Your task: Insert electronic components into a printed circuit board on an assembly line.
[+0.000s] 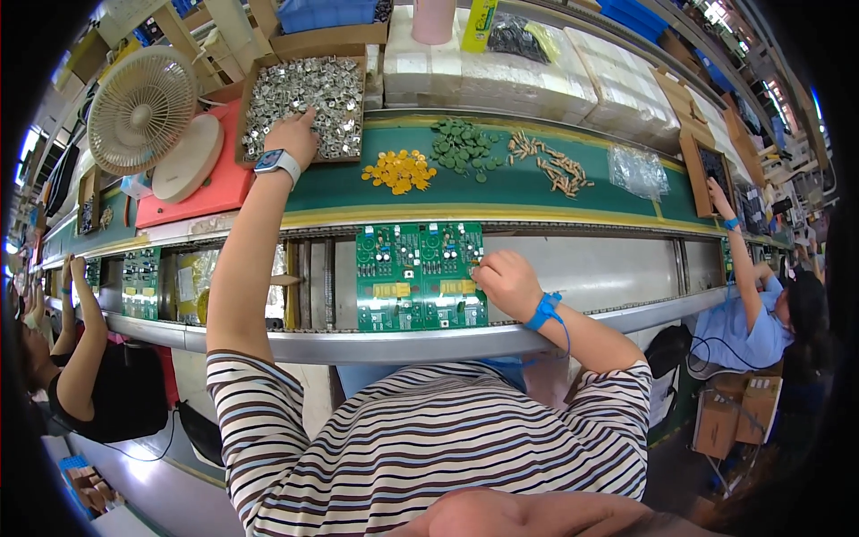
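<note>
My left hand (293,140) reaches into a cardboard box (240,121) of small silvery metal parts (309,82). Its fingers are apart and touch the heap; their tips are partly hidden among the parts. In front of me a green circuit board panel (420,309) lies across the conveyor rails, fitted with capacitors, yellow blocks and other components. My right hand (508,283), with a blue wrist strap, is closed at the panel's right edge. The fingertips pinch together there over something too small to make out.
Behind the rails lie piles of yellow discs (399,171), green discs (463,146) and tan cylindrical parts (559,170), beside a clear plastic bag (638,171). A fan (141,112) stands at the left, white foam blocks (501,76) behind. Co-workers sit at both sides.
</note>
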{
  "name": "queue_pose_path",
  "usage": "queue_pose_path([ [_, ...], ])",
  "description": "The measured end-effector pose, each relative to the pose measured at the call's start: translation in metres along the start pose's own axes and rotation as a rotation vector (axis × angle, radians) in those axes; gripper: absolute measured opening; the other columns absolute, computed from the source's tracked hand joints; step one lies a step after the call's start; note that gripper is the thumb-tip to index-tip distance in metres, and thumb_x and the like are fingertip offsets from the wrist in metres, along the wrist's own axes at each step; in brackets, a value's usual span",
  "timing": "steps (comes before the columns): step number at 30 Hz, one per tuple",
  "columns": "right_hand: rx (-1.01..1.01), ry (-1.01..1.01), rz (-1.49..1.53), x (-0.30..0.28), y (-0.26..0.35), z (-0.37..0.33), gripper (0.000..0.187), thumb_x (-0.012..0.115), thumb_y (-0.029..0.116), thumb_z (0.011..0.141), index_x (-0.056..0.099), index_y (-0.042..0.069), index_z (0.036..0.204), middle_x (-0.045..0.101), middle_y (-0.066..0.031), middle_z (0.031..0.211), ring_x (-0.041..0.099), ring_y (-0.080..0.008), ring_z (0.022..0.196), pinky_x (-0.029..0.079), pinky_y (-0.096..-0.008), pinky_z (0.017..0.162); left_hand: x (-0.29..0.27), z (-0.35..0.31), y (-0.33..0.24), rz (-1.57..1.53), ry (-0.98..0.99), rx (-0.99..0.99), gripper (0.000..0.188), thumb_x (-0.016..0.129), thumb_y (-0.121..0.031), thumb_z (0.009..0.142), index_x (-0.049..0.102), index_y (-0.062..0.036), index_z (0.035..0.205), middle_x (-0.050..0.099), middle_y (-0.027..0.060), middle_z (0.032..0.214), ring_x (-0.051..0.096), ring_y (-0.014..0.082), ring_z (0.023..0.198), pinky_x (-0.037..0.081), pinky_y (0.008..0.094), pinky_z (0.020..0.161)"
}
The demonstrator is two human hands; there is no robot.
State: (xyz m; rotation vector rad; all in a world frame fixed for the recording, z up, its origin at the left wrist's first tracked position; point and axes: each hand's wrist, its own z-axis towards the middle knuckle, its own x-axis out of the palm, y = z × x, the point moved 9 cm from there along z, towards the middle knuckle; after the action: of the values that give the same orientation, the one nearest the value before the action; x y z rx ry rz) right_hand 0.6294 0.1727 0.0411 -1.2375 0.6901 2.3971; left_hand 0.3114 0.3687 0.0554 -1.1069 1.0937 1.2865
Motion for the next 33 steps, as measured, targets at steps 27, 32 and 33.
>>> queue_pose_path([
  [27,-0.084,0.013,-0.305,0.119,-0.048,0.282,0.009,0.056,0.009,0.072,0.063,0.008,0.079,0.061,-0.0065,0.079,0.055,-0.0276,0.084,0.038,-0.04,0.085,-0.03,-0.015,0.005,-0.463,-0.334,0.224,0.016,0.065,-0.006,0.073,0.059,-0.0051,0.088,0.06,0.0132,0.086,0.056,0.032,0.085,0.045,0.0406,0.076],
  [32,-0.063,-0.117,-0.267,0.116,-0.045,0.29,0.015,0.059,0.01,0.072,0.065,0.012,0.085,0.057,-0.0063,0.082,0.053,-0.0268,0.089,0.037,-0.0405,0.087,-0.039,-0.02,0.009,-0.495,-0.416,0.23,0.016,0.064,-0.008,0.074,0.059,-0.005,0.09,0.061,0.0129,0.084,0.057,0.0313,0.081,0.046,0.0394,0.073],
  [33,-0.074,-0.127,-0.214,0.119,-0.041,0.292,0.014,0.059,0.011,0.072,0.066,0.012,0.085,0.057,-0.0065,0.083,0.053,-0.0267,0.089,0.037,-0.0405,0.087,-0.038,-0.02,0.012,-0.507,-0.417,0.215,0.017,0.064,-0.009,0.075,0.059,-0.0048,0.091,0.062,0.0129,0.084,0.058,0.0308,0.078,0.047,0.0384,0.07],
])
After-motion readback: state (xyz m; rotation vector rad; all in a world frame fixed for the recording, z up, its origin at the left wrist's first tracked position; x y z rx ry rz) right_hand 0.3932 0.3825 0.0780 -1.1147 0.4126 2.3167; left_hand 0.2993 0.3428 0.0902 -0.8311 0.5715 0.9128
